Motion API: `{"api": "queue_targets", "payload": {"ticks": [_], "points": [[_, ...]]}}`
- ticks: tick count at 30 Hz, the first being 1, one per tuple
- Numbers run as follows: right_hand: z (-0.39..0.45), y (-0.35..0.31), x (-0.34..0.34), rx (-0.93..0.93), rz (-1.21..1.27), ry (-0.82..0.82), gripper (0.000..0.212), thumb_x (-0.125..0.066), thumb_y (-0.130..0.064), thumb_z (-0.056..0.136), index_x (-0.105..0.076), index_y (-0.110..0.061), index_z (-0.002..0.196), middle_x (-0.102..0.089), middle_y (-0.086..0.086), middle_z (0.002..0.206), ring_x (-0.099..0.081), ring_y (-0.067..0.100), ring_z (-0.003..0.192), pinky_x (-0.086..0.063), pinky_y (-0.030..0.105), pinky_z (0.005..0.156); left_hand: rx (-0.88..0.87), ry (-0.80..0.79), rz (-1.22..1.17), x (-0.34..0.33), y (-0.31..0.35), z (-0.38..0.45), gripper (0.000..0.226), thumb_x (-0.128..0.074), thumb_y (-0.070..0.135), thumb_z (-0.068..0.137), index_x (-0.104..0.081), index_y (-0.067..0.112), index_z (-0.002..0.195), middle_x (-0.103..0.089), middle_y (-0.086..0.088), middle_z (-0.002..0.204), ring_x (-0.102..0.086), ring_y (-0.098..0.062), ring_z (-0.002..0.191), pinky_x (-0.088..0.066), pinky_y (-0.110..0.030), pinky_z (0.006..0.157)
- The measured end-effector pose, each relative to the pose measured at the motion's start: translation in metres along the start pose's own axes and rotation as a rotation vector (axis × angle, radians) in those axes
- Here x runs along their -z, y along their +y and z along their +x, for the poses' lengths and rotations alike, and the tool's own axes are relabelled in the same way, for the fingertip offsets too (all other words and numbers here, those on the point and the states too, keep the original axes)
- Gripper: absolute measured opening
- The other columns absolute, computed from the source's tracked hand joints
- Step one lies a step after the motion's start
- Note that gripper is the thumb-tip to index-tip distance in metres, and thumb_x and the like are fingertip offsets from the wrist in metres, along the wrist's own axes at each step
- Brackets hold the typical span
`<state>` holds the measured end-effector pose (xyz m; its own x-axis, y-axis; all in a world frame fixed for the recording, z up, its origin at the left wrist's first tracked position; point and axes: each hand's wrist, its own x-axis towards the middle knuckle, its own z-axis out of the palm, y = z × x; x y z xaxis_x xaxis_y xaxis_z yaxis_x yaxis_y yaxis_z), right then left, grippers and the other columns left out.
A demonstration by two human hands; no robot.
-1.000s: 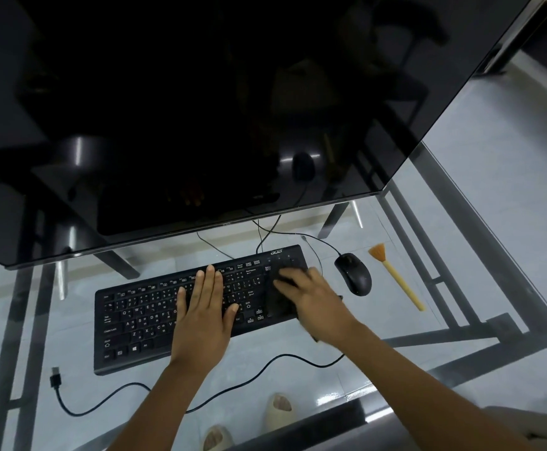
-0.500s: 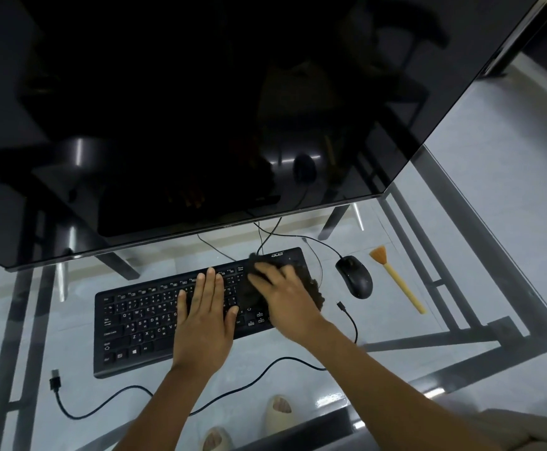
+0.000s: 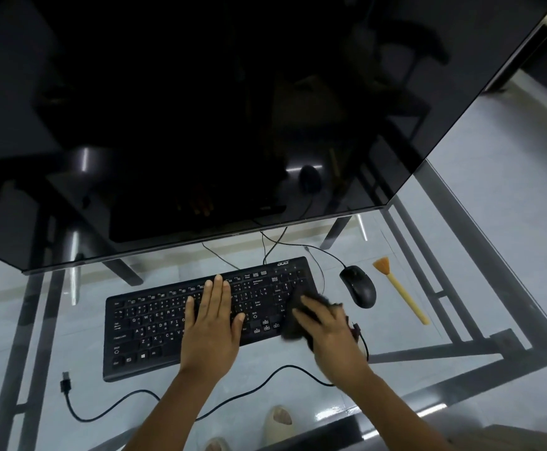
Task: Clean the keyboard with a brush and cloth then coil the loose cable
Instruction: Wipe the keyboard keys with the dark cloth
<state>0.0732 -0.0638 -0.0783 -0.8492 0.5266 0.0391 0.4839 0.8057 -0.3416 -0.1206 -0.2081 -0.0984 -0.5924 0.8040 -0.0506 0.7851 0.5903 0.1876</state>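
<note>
A black keyboard (image 3: 155, 323) lies on the glass desk (image 3: 480, 288). My left hand (image 3: 212, 323) rests flat on its middle keys, fingers together, holding nothing. My right hand (image 3: 327, 330) presses a dark cloth (image 3: 296, 320) onto the keyboard's right end, over the number pad. A loose black cable (image 3: 109, 408) with a USB plug (image 3: 65, 382) curves along the desk's near side. A yellow brush (image 3: 402, 294) with orange bristles lies right of the mouse, untouched.
A black mouse (image 3: 358, 286) sits just right of the keyboard. A large dark monitor (image 3: 233, 109) overhangs the far side. Thin cables run behind the keyboard. My feet in sandals (image 3: 277, 423) show through the glass.
My right hand has swept the cloth from the keyboard's upper middle-right back down to its right end. The left hand has stayed flat on the keys.
</note>
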Motion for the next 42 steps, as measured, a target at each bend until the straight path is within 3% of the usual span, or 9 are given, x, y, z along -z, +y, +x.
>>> {"api": "queue_targets", "payload": {"ticks": [9,12,16,20,24,28,33,38,42], "points": [[-0.013,0.01,0.009,0.146,-0.071,-0.065,0.066,-0.078,-0.001,0.061,-0.063,-0.028,0.12,-0.05,-0.005,0.138,-0.048,0.02,0.101,-0.054,0.029,0.085,-0.006,0.012,0.002,0.002,-0.002,0.002,0.064,-0.015,0.05,0.097,-0.019,0.012,0.149,-0.015,-0.004,0.157,-0.008,-0.019,0.146,0.0,-0.042,0.115],[-0.004,0.016,0.011,-0.136,0.066,0.071,0.063,-0.074,0.009,0.064,-0.066,-0.021,0.118,-0.056,0.0,0.133,-0.051,0.026,0.097,-0.056,0.037,0.081,-0.02,0.015,-0.011,0.002,-0.001,0.003,0.065,-0.014,0.051,0.096,-0.017,0.013,0.149,-0.012,-0.003,0.157,-0.005,-0.018,0.146,0.0,-0.042,0.116],[0.003,-0.002,0.005,0.159,-0.022,-0.001,0.062,-0.076,0.002,0.065,-0.064,-0.022,0.121,-0.059,0.0,0.131,-0.056,0.025,0.1,-0.053,0.032,0.089,-0.019,0.016,-0.001,0.002,-0.003,0.002,0.065,-0.014,0.051,0.096,-0.017,0.013,0.149,-0.012,-0.003,0.157,-0.005,-0.018,0.146,-0.002,-0.043,0.115],[0.019,0.005,0.008,-0.11,0.058,0.129,0.062,-0.073,0.011,0.063,-0.066,-0.016,0.119,-0.063,0.004,0.126,-0.054,0.026,0.092,-0.055,0.036,0.085,-0.019,0.013,0.001,0.003,-0.002,0.003,0.065,-0.015,0.051,0.097,-0.018,0.013,0.149,-0.014,-0.003,0.157,-0.007,-0.019,0.146,-0.002,-0.042,0.115],[0.017,-0.011,0.001,0.218,-0.039,-0.023,0.063,-0.071,0.005,0.067,-0.062,-0.021,0.124,-0.056,0.001,0.135,-0.054,0.025,0.1,-0.052,0.032,0.092,-0.02,0.018,0.005,0.003,-0.002,0.003,0.065,-0.017,0.05,0.097,-0.018,0.012,0.149,-0.014,-0.003,0.157,-0.007,-0.018,0.146,-0.003,-0.043,0.115],[0.055,-0.013,0.003,-0.192,0.105,0.119,0.061,-0.063,0.015,0.068,-0.064,-0.014,0.122,-0.059,0.006,0.131,-0.052,0.03,0.094,-0.055,0.04,0.085,-0.021,0.012,-0.008,0.003,-0.002,0.003,0.064,-0.018,0.05,0.097,-0.02,0.012,0.148,-0.015,-0.003,0.157,-0.009,-0.018,0.146,-0.005,-0.043,0.115],[0.057,-0.063,-0.011,0.254,0.006,-0.08,0.063,-0.061,0.008,0.071,-0.058,-0.018,0.129,-0.05,0.004,0.141,-0.051,0.029,0.098,-0.051,0.037,0.088,-0.049,0.026,0.001,0.003,-0.005,0.001,0.066,-0.026,0.037,0.088,-0.02,0.009,0.147,-0.019,-0.006,0.156,-0.009,-0.019,0.145,-0.008,-0.045,0.114],[0.072,-0.023,0.004,-0.152,0.053,0.075,0.064,-0.059,0.012,0.073,-0.058,-0.018,0.13,-0.053,0.002,0.139,-0.049,0.031,0.101,-0.05,0.039,0.093,-0.021,0.012,0.0,0.0,-0.003,0.003,0.064,-0.019,0.05,0.096,-0.017,0.013,0.149,-0.013,-0.002,0.158,-0.006,-0.018,0.146,-0.006,-0.043,0.115],[0.037,-0.02,0.004,0.092,-0.043,-0.006,0.067,-0.073,0.007,0.063,-0.062,-0.017,0.124,-0.054,0.002,0.137,-0.054,0.027,0.095,-0.055,0.033,0.088,-0.016,0.007,0.01,0.001,-0.003,0.001,0.064,-0.018,0.049,0.096,-0.021,0.012,0.149,-0.017,-0.004,0.157,-0.01,-0.019,0.146,-0.006,-0.044,0.114]]}}
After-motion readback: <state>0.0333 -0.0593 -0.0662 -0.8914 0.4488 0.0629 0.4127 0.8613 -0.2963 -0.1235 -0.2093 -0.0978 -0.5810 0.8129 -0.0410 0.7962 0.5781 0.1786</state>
